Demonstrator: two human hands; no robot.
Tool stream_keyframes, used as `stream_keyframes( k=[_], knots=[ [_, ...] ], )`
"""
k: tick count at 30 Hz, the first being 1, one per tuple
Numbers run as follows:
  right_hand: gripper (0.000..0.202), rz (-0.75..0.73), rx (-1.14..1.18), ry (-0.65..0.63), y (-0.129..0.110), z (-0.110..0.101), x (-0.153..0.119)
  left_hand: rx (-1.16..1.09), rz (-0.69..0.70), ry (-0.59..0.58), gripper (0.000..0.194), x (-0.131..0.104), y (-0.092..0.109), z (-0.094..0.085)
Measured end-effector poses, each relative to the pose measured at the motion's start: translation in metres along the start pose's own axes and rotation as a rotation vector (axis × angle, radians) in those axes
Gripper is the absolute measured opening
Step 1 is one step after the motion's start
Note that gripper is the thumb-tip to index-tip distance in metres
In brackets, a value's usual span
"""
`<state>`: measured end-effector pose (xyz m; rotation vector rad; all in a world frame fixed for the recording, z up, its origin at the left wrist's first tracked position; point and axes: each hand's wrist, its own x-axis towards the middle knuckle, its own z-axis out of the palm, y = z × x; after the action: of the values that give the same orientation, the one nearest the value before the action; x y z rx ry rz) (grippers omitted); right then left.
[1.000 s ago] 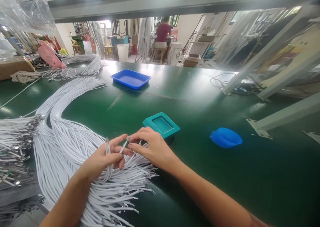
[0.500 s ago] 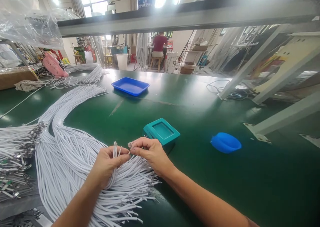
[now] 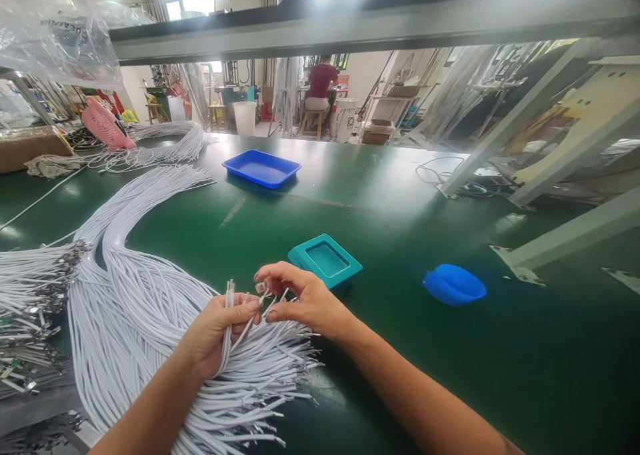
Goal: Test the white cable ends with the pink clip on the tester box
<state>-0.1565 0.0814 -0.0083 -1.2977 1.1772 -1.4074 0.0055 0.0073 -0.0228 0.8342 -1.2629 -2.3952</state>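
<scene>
My left hand [image 3: 220,328] is closed around several white cables, whose stripped ends stick up above the fingers. One cable end points right between its thumb and forefinger. Beside it, my right hand [image 3: 305,301] has thumb and forefinger apart around that cable end, with a small clear connector [image 3: 261,287] near the forefinger tip. Whether the right fingers still touch the connector is hard to tell. Under both hands spreads a large bundle of white cables [image 3: 145,315], its loose ends fanning to the right.
A teal box [image 3: 327,259] stands just behind my right hand. Farther off are a blue tray [image 3: 261,168] and, to the right, a blue bowl [image 3: 454,284]. Metal legs [image 3: 560,231] stand at the right. More cables with metal connectors [image 3: 35,308] lie left. A person sits in the background.
My right thumb and forefinger have parted from their pinch at the cable end, and the hand has risen slightly. My left hand still holds the cables. The view has shifted a little.
</scene>
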Motion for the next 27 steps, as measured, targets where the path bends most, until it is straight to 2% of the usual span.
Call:
stream_keyframes(
  k=[2, 5, 10, 13, 17, 19, 23, 25, 27],
  knots=[
    [0.023, -0.07, -0.126, -0.038, -0.003, 0.0, -0.001, 0.015, -0.023, -0.02, 0.018, 0.001, 0.0, -0.001],
    [0.005, -0.05, -0.112, -0.026, -0.002, 0.003, -0.002, 0.037, -0.04, -0.037, 0.016, 0.0, 0.0, -0.002],
    [0.013, 0.144, 0.19, 0.179, 0.004, 0.016, -0.003, 0.004, -0.024, -0.046, 0.016, -0.001, 0.0, -0.001],
    [0.015, 0.192, 0.29, 0.278, 0.005, 0.023, -0.003, -0.019, -0.013, -0.036, 0.016, -0.001, -0.001, -0.001],
    [0.012, 0.152, 0.335, 0.212, 0.005, 0.026, -0.002, -0.044, 0.014, -0.019, 0.015, 0.002, -0.003, -0.002],
    [0.014, 0.12, 0.252, 0.203, 0.005, 0.025, -0.002, -0.017, 0.04, 0.018, 0.017, 0.003, -0.004, 0.0],
    [0.015, 0.039, -0.198, 0.35, 0.01, 0.027, -0.004, 0.155, 0.206, 0.19, 0.018, 0.004, -0.007, 0.004],
    [0.016, -0.091, -0.456, 0.428, 0.015, 0.029, -0.006, 0.229, 0.26, 0.241, 0.018, 0.005, -0.008, 0.005],
    [0.018, -0.316, -0.726, 0.458, 0.02, 0.029, -0.008, 0.238, 0.254, 0.234, 0.019, 0.006, -0.008, 0.005]
  ],
)
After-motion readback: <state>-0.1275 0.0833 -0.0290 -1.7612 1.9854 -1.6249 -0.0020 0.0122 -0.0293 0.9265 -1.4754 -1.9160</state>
